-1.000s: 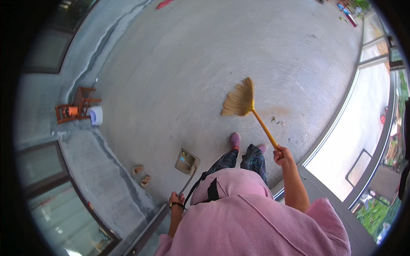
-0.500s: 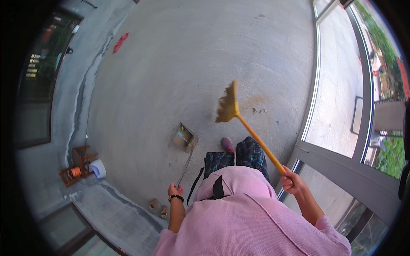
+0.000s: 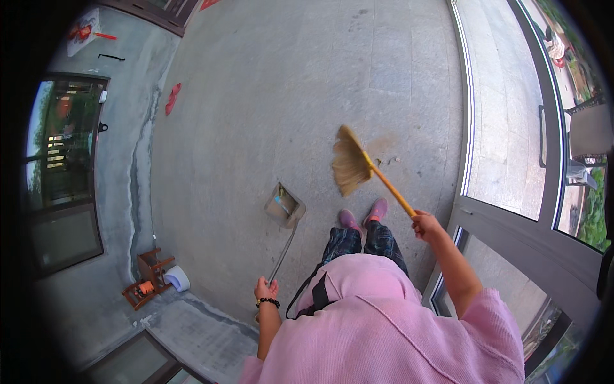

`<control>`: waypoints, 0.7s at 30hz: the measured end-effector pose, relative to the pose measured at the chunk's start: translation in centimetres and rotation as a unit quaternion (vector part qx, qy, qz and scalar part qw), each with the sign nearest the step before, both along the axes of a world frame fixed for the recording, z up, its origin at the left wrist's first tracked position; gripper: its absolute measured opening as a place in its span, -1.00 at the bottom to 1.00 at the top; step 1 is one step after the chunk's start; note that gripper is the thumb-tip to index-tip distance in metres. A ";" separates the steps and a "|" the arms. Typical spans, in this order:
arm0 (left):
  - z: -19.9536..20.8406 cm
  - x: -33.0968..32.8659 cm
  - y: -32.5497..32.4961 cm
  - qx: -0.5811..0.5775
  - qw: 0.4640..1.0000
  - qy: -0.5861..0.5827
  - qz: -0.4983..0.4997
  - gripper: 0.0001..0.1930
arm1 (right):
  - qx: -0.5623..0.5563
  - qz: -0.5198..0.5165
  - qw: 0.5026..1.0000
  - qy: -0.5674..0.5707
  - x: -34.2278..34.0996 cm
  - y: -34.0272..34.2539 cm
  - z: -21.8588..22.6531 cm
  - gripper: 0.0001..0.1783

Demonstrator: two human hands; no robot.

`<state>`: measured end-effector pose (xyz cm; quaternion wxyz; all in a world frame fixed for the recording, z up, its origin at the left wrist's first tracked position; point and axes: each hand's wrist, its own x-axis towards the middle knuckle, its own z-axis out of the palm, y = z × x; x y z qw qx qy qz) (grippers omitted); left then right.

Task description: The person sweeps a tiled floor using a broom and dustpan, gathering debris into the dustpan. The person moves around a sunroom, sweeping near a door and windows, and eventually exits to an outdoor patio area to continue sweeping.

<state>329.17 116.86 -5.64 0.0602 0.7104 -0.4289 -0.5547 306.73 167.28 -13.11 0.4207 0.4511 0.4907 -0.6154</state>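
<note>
My right hand [image 3: 426, 226] is closed round the upper end of a broom [image 3: 391, 189] with a yellow-orange handle. Its wide tan bristle head [image 3: 350, 164] is fanned out toward the left, close above or on the floor. Just right of the bristles, small scraps of debris [image 3: 387, 160] lie beside a brownish dust patch [image 3: 382, 142]. My left hand [image 3: 266, 289], with a dark beaded bracelet at the wrist, grips the thin metal handle of a long-handled dustpan [image 3: 296, 219]. The pan holds some litter, including a small blue piece [image 3: 277, 200]. Both feet, in pinkish-purple shoes [image 3: 377, 209], stand near the broom.
Grey concrete floor [image 3: 236, 115] spreads ahead. A glass door frame [image 3: 469, 128] runs along the right. To the left are a wall with a window [image 3: 67, 153], a red item [image 3: 173, 99] on the floor, a small wooden chair [image 3: 146, 281] and a white-blue container [image 3: 177, 278].
My right hand has moved forward and the broom head has turned, its bristles now fanning down and left. The dustpan stays in my left hand. My feet stand differently, with both shoes now visible.
</note>
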 end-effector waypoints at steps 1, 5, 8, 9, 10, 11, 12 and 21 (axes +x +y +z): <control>0.1 -0.4 0.5 -0.004 1.000 -0.004 -0.005 -0.81 | 0.013 -0.011 1.000 0.001 -0.6 1.4 0.4 -0.46; -0.4 -1.9 1.6 0.003 1.000 0.000 0.000 -0.82 | -0.022 -0.021 0.999 0.045 -1.9 3.6 5.2 -0.50; 0.0 -2.3 2.6 -0.001 1.000 0.007 0.014 -0.80 | -0.107 -0.047 0.992 0.049 -0.6 4.3 12.3 -0.49; 0.0 -2.3 3.0 0.002 1.000 0.009 0.024 -0.80 | -0.136 -0.059 0.988 0.045 0.0 4.6 13.4 -0.48; 0.0 -2.3 3.2 0.004 0.999 0.011 0.033 -0.80 | -0.189 -0.076 0.978 0.031 0.5 4.7 13.5 -0.48; 0.0 -2.2 3.5 0.006 0.999 0.012 0.041 -0.79 | -0.242 -0.095 0.965 0.016 1.1 4.9 13.4 -0.48; -0.2 -2.1 3.6 0.015 0.999 0.018 0.040 -0.78 | -0.294 -0.115 0.949 0.001 1.5 4.7 13.2 -0.47; 1.7 -7.4 4.1 -0.003 0.999 -0.031 -0.031 -0.81 | -0.199 -0.048 0.978 0.039 -6.8 -7.6 1.2 -0.84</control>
